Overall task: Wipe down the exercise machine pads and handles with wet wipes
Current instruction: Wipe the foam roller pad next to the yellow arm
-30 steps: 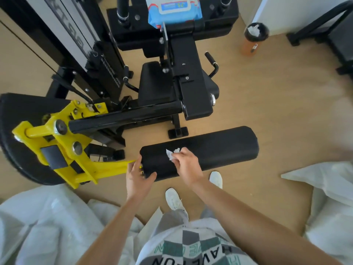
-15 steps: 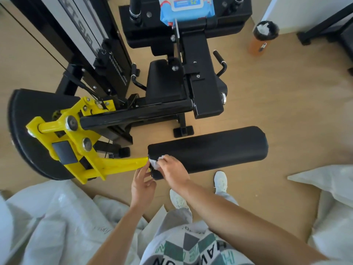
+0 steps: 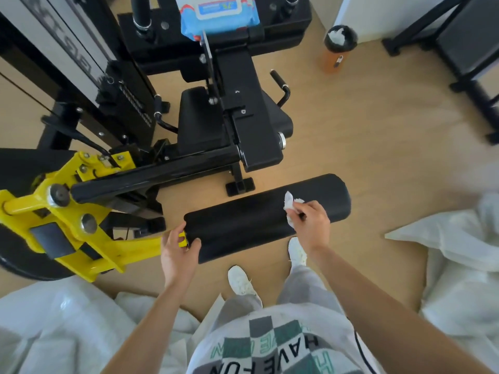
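A long black roller pad (image 3: 253, 220) lies across the middle of the view, fixed to a yellow lever arm (image 3: 81, 238). My right hand (image 3: 310, 221) presses a crumpled white wet wipe (image 3: 291, 202) onto the pad's top, towards its right end. My left hand (image 3: 179, 249) grips the pad's left end where it meets the yellow arm. A blue pack of wet wipes (image 3: 218, 14) rests on the machine's upper black pad at the top. The black seat (image 3: 202, 122) and a side handle (image 3: 280, 87) lie beyond the roller.
An orange bin with a black liner (image 3: 337, 49) holding used wipes stands on the wood floor at the upper right. Another black frame (image 3: 459, 49) fills the far right corner. White plastic sheeting (image 3: 445, 265) lies right and lower left. My white shoes (image 3: 243, 282) stand under the pad.
My right hand has slid the wipe along the pad from its left end to near its right end. My left hand has stayed at the left end and closed around it.
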{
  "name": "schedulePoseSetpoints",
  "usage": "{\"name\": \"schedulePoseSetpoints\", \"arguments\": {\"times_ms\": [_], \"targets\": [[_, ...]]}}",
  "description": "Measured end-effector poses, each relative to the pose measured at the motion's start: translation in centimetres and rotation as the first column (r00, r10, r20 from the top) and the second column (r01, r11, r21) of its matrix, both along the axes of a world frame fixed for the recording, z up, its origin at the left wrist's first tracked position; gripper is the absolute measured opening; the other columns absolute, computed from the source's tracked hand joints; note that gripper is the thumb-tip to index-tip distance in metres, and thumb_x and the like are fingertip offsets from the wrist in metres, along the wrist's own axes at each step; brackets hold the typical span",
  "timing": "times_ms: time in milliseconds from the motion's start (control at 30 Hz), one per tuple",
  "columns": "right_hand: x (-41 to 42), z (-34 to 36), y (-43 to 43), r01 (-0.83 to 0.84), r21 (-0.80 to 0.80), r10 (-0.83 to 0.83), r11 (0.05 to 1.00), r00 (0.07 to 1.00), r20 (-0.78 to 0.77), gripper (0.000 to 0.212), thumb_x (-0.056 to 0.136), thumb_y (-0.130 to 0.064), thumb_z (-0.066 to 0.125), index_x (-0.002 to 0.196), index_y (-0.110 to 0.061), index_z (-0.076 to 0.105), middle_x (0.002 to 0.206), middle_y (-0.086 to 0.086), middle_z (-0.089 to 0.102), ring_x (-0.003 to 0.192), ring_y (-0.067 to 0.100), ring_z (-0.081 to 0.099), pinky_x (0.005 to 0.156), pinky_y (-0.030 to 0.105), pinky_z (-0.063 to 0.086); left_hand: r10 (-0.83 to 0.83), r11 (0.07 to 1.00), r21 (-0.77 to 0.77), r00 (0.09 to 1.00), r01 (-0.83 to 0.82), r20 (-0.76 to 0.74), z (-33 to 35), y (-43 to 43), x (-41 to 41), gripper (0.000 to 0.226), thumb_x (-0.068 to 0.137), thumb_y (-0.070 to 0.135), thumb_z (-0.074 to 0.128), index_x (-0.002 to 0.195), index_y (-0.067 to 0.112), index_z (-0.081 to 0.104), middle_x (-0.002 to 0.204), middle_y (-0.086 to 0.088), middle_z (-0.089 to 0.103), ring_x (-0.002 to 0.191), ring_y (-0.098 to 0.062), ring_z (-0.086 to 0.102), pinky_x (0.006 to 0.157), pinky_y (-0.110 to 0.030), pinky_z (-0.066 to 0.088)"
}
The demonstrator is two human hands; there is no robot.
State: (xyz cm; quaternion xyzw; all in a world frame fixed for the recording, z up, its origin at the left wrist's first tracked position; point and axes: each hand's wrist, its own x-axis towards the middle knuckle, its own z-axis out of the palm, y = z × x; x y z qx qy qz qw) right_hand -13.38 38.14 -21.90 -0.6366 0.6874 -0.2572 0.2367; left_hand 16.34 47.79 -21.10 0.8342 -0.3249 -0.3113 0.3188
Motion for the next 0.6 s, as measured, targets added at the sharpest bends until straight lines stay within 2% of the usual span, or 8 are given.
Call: {"name": "schedulePoseSetpoints", "arguments": {"times_ms": [67, 133, 200, 267, 367, 433, 500, 600], "targets": [[-1.7, -0.1, -0.9, 0.084, 0.044, -0.083, 0.996, 0.996, -0.016, 0.013, 0.093, -0.033, 0.072, 0.092, -0.020, 0.074, 0.084, -0.008, 0.054, 0.083, 0.016, 0.054, 0.068, 0.017, 0.040, -0.026, 1.000, 0.009, 0.999, 0.026, 0.035, -0.1, -0.6, 0.0, 0.054, 0.091, 0.020, 0.073, 0.142, 0.027, 0.057, 0.133, 0.003, 0.050, 0.110, -0.015, 0.056, 0.091, -0.038, 0.053], [-3.4, -0.3, -1.7, 0.153, 0.059, -0.152, 0.986, 0.988, -0.017, 0.013, 0.093, -0.031, 0.072, 0.094, -0.018, 0.074, 0.088, -0.004, 0.055, 0.085, 0.020, 0.056, 0.072, 0.018, 0.040, -0.041, 0.999, 0.031, 0.998, 0.040, 0.046, -0.3, -0.9, -0.1, 0.054, 0.090, 0.022, 0.073, 0.141, 0.029, 0.056, 0.134, 0.003, 0.049, 0.114, -0.015, 0.054, 0.094, -0.040, 0.052], [-4.8, -0.4, -2.2, 0.233, 0.059, -0.234, 0.971, 0.972, 0.021, 0.009, 0.094, -0.019, 0.071, 0.097, -0.012, 0.075, 0.095, -0.002, 0.055, 0.088, 0.025, 0.059, 0.074, 0.006, 0.036, -0.045, 0.998, 0.045, 0.997, 0.042, 0.062, -0.5, -1.0, -0.1, 0.054, 0.090, 0.022, 0.073, 0.141, 0.029, 0.057, 0.135, 0.002, 0.047, 0.113, -0.016, 0.055, 0.092, -0.040, 0.053], [-5.9, -0.6, -2.4, 0.271, 0.026, -0.272, 0.962, 0.962, 0.039, 0.012, 0.094, -0.005, 0.066, 0.103, -0.007, 0.074, 0.100, 0.001, 0.057, 0.093, 0.030, 0.060, 0.074, 0.006, 0.034, -0.053, 0.998, 0.033, 0.996, 0.051, 0.069, -0.7, -0.8, -0.3, 0.054, 0.090, 0.021, 0.074, 0.140, 0.029, 0.057, 0.135, 0.001, 0.046, 0.112, -0.017, 0.055, 0.090, -0.039, 0.054], [-7.0, -1.6, -2.1, 0.153, -0.144, -0.163, 0.978, 0.985, -0.055, 0.028, 0.092, 0.008, 0.061, 0.109, -0.008, 0.076, 0.103, 0.007, 0.068, 0.090, 0.035, 0.062, 0.080, 0.022, 0.040, -0.047, 0.999, 0.029, 0.997, 0.045, 0.067, -1.0, -0.6, -0.3, 0.054, 0.090, 0.020, 0.073, 0.141, 0.027, 0.057, 0.136, -0.001, 0.046, 0.109, -0.016, 0.054, 0.088, -0.037, 0.053], [-6.8, -2.3, -1.6, 0.032, -0.246, -0.071, 0.969, 0.987, -0.147, 0.032, 0.090, 0.011, 0.059, 0.108, -0.008, 0.077, 0.110, 0.009, 0.072, 0.090, 0.037, 0.062, 0.084, 0.028, 0.044, -0.042, 0.999, 0.032, 0.997, 0.040, 0.065, -1.1, -0.7, -0.4, 0.054, 0.090, 0.020, 0.073, 0.141, 0.028, 0.057, 0.135, -0.001, 0.046, 0.107, -0.015, 0.053, 0.088, -0.037, 0.053], [-5.5, -2.4, -0.6, -0.062, -0.255, 0.002, 0.965, 0.974, -0.227, 0.031, 0.091, 0.008, 0.060, 0.114, -0.007, 0.074, 0.127, 0.009, 0.068, 0.098, 0.035, 0.059, 0.088, 0.034, 0.049, -0.040, 0.999, 0.027, 0.997, 0.038, 0.067, -1.1, -0.7, -0.5, 0.053, 0.090, 0.019, 0.073, 0.140, 0.028, 0.057, 0.134, 0.000, 0.046, 0.107, -0.016, 0.053, 0.086, -0.036, 0.052], [-2.9, -2.3, 1.4, -0.198, -0.197, 0.140, 0.960, 0.952, -0.272, 0.030, 0.102, -0.010, 0.048, 0.126, -0.006, 0.066, 0.148, 0.008, 0.054, 0.124, 0.032, 0.051, 0.106, 0.039, 0.046, -0.034, 0.999, 0.023, 0.997, 0.033, 0.063, -1.1, -0.8, -0.5, 0.053, 0.090, 0.018, 0.073, 0.140, 0.028, 0.057, 0.132, 0.003, 0.045, 0.107, -0.016, 0.054, 0.087, -0.040, 0.054]]}}
